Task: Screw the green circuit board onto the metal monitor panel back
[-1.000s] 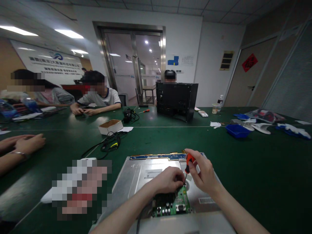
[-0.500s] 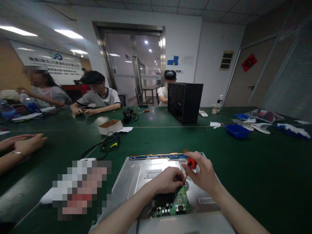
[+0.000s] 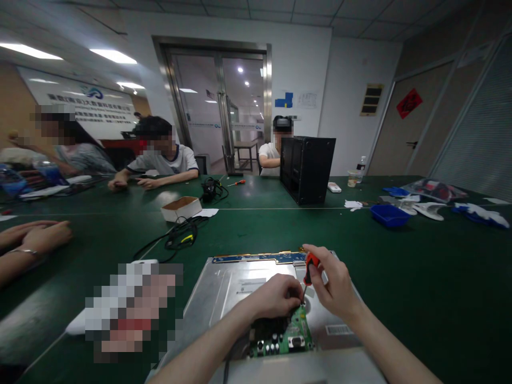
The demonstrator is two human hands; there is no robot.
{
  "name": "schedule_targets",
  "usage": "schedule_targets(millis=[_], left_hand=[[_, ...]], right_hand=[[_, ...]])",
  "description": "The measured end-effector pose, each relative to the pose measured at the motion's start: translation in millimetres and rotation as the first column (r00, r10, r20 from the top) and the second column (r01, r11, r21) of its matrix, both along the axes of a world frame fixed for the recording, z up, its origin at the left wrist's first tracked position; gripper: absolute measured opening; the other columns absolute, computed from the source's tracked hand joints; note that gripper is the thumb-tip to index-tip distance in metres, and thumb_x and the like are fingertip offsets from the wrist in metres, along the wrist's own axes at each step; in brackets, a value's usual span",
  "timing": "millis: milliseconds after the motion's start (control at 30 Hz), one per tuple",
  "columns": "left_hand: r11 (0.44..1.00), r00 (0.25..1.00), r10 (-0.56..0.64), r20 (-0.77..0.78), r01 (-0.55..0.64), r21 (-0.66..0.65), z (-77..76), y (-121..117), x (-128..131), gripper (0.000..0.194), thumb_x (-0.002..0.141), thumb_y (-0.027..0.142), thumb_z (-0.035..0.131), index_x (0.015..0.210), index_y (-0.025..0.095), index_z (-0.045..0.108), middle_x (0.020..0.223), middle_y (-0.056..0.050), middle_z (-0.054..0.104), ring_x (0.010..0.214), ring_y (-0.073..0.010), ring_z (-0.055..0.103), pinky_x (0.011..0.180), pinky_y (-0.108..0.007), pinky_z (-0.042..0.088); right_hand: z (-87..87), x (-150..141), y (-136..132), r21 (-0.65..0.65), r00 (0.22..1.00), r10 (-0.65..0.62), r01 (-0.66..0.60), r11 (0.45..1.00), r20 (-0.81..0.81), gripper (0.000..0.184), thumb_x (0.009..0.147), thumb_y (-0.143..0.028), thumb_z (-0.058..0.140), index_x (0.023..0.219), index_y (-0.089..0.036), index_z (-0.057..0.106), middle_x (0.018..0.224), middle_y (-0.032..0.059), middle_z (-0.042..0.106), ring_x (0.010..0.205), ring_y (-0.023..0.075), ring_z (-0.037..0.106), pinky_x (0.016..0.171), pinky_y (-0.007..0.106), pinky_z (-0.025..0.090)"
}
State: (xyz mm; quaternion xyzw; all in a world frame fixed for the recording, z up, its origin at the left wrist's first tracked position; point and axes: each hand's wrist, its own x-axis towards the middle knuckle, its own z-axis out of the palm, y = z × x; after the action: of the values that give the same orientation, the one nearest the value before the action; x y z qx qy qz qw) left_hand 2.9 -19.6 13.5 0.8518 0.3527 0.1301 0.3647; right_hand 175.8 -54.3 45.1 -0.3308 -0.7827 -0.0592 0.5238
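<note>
My right hand [image 3: 333, 280] grips a screwdriver [image 3: 311, 268] by its red and black handle, thumb and fingertips around it. The shaft points down to the upper corner of a green circuit board [image 3: 298, 328]. Beside that tip, my left hand [image 3: 282, 295] is closed in a pinch over the board. Whatever lies between its fingertips is hidden. The board sits on the metal back of a flat display panel [image 3: 212, 290]. Along the panel's far edge runs a blue circuit strip [image 3: 252, 259]. My left hand and forearm cover part of the board.
On the green table [image 3: 420, 277] stand a black computer case [image 3: 316, 170], a blue tray [image 3: 390, 215] and an open small box [image 3: 181, 209]. Black cables [image 3: 182, 232] lie left of the panel. Another person's hands [image 3: 44, 237] rest at the left; other people sit across.
My right fingers have shifted on the screwdriver handle, which now stands more upright and shows more. My left hand stays put. The computer case across the table has moved slightly right.
</note>
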Motion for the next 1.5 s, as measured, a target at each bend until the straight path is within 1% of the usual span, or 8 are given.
schedule_targets(millis=[133,300,433,667,867,1167,1333,1500], left_hand=[[1.0,1.0,0.007,0.016,-0.007,-0.015,-0.7,0.4,-0.3,0.017,0.072,0.009,0.06,0.085,0.015,0.07,0.077,-0.001,0.068,0.07,-0.0154,0.059,0.065,-0.022,0.043],[1.0,1.0,0.002,0.028,-0.002,-0.01,-2.6,0.4,-0.8,0.016,0.073,0.01,0.059,0.084,0.014,0.07,0.08,-0.003,0.069,0.075,-0.0171,0.061,0.069,-0.022,0.044],[1.0,1.0,-0.005,0.014,0.005,0.006,-3.1,1.1,-0.7,0.016,0.073,0.009,0.059,0.083,0.014,0.07,0.079,-0.002,0.068,0.074,-0.017,0.061,0.068,-0.022,0.043],[1.0,1.0,-0.008,0.023,0.008,0.017,-2.2,0.9,0.2,0.015,0.073,0.008,0.058,0.082,0.014,0.069,0.076,-0.001,0.066,0.071,-0.0154,0.058,0.066,-0.021,0.042],[1.0,0.999,-0.002,0.033,0.002,0.0,0.3,-0.7,0.4,0.015,0.072,0.006,0.059,0.08,0.015,0.068,0.073,0.001,0.064,0.068,-0.0139,0.056,0.064,-0.02,0.041],[1.0,0.999,-0.013,0.033,0.013,0.012,-2.3,2.4,-0.8,0.016,0.072,0.007,0.059,0.082,0.013,0.07,0.077,-0.002,0.067,0.071,-0.0158,0.059,0.067,-0.022,0.042],[1.0,0.999,-0.012,0.038,0.011,0.006,-3.3,1.0,0.0,0.016,0.072,0.006,0.058,0.081,0.014,0.069,0.075,0.0,0.066,0.07,-0.0146,0.057,0.066,-0.021,0.042],[1.0,1.0,0.001,0.026,-0.001,0.001,-0.5,0.2,1.0,0.016,0.071,0.006,0.059,0.08,0.014,0.07,0.074,0.0,0.066,0.069,-0.0144,0.057,0.065,-0.021,0.041]], right_hand=[[-4.5,-0.7,2.8,0.024,1.0,-0.024,0.024,0.999,-0.011,0.028,0.094,-0.016,0.047,0.122,-0.022,0.048,0.076,-0.0015,0.059,0.054,0.0124,0.056,0.048,0.022,0.044],[-6.6,-0.3,4.7,0.067,0.998,-0.067,0.068,0.995,-0.011,0.017,0.098,-0.028,0.053,0.113,-0.022,0.048,0.07,-0.0038,0.057,0.051,0.0118,0.053,0.048,0.021,0.042],[-5.7,0.1,4.4,0.074,0.997,-0.075,0.075,0.994,-0.004,0.018,0.098,-0.033,0.054,0.11,-0.021,0.049,0.067,-0.0048,0.055,0.049,0.011,0.051,0.047,0.021,0.039],[-2.5,0.7,-0.5,0.017,1.0,0.002,-0.002,1.0,-0.005,0.022,0.098,-0.022,0.04,0.119,-0.021,0.049,0.084,0.0033,0.064,0.061,0.0151,0.06,0.056,0.026,0.048],[-4.9,-0.2,1.0,0.022,1.0,-0.015,0.016,1.0,-0.024,0.03,0.094,-0.016,0.044,0.124,-0.021,0.046,0.08,0.0001,0.062,0.054,0.0128,0.057,0.05,0.023,0.045],[-6.8,1.0,4.7,0.051,0.999,-0.048,0.047,0.998,0.02,0.021,0.097,-0.027,0.052,0.118,-0.021,0.051,0.074,-0.002,0.056,0.055,0.0118,0.053,0.051,0.023,0.042],[-2.4,1.2,0.1,-0.024,1.0,0.018,-0.018,1.0,0.006,0.03,0.098,-0.019,0.04,0.127,-0.019,0.049,0.084,0.0031,0.063,0.063,0.0137,0.06,0.054,0.024,0.047],[-3.6,0.4,0.2,-0.017,1.0,0.007,-0.007,1.0,-0.013,0.032,0.095,-0.014,0.043,0.126,-0.02,0.049,0.083,0.0018,0.062,0.06,0.0126,0.059,0.052,0.023,0.047]])
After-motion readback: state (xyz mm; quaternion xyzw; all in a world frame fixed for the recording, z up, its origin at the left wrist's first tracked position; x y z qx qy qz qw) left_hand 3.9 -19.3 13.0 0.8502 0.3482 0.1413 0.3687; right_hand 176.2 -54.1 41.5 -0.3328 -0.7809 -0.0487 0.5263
